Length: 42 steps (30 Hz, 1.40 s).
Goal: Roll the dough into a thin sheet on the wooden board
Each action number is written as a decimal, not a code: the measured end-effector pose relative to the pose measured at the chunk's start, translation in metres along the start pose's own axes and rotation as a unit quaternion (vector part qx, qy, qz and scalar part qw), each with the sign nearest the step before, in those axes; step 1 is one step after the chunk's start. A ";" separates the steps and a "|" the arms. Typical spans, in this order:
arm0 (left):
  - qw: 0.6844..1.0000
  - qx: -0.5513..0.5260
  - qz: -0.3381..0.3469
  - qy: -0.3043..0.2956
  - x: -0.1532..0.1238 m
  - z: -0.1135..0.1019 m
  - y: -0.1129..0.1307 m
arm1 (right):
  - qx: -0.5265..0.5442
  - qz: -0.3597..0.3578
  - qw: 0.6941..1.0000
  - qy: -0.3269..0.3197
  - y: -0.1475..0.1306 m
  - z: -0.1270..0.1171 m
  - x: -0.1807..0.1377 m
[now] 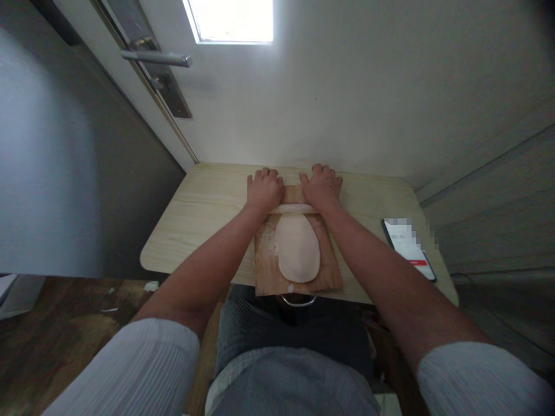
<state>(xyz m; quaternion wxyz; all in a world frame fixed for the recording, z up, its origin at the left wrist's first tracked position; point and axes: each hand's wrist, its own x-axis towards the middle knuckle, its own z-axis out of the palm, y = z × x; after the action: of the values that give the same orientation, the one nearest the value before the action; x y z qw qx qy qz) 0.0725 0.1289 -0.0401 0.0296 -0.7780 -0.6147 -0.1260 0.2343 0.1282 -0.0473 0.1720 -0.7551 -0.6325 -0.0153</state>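
Note:
An oval sheet of pale dough lies flat on a wooden board. Across the board, just beyond the dough's far end, runs a light rolling pin. My left hand is palm down over the pin's left end, fingers reaching forward past it. Over the right end lies my right hand, also palm down, with its fingers apart and pointing away from me. The palms hide both ends of the pin. Neither hand has its fingers wrapped around it.
The board rests on a small light-wood table against a pale door with a metal handle. A phone lies on the table's right side. A curved metal handle shows below the front edge.

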 end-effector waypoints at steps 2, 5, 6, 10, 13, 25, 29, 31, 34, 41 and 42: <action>1.000 -0.001 0.001 -0.001 -0.002 0.000 0.000 | 0.000 0.000 1.000 -0.001 0.000 -0.001 -0.003; 1.000 -0.005 0.005 -0.001 -0.006 -0.001 -0.001 | 0.003 0.009 1.000 -0.008 0.001 -0.002 -0.006; 1.000 -0.008 0.007 -0.001 -0.007 -0.001 -0.001 | 0.004 0.014 1.000 -0.010 0.001 -0.002 -0.007; 1.000 -0.016 0.007 -0.010 -0.012 -0.001 -0.001 | 0.010 0.039 0.999 -0.025 0.003 -0.003 -0.011; 1.000 -0.020 0.013 -0.016 -0.017 -0.003 0.000 | 0.013 0.055 0.998 -0.037 0.004 -0.004 -0.014; 0.999 -0.027 0.019 -0.025 -0.035 -0.008 0.003 | 0.004 0.084 0.994 -0.068 0.004 -0.010 -0.026; 0.999 -0.028 0.021 -0.031 -0.040 -0.009 0.003 | -0.007 0.081 0.994 -0.071 0.003 -0.011 -0.031; 0.999 -0.026 0.021 -0.034 -0.042 -0.010 0.004 | -0.011 0.081 0.994 -0.069 0.002 -0.012 -0.034; 0.999 -0.027 0.018 -0.031 -0.045 -0.010 0.004 | -0.018 0.083 0.994 -0.064 0.002 -0.013 -0.039; 0.999 -0.029 0.019 -0.026 -0.053 -0.010 0.005 | -0.018 0.080 0.994 -0.076 0.003 -0.016 -0.047; 0.999 -0.028 0.018 -0.027 -0.054 -0.011 0.005 | -0.016 0.080 0.993 -0.080 0.003 -0.017 -0.049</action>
<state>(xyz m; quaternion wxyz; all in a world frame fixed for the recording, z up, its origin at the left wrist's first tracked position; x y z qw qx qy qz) 0.0645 0.0741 -0.0418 -0.0065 -0.7928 -0.5971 -0.1222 0.2307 0.0770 -0.0439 0.1092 -0.8048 -0.5814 0.0484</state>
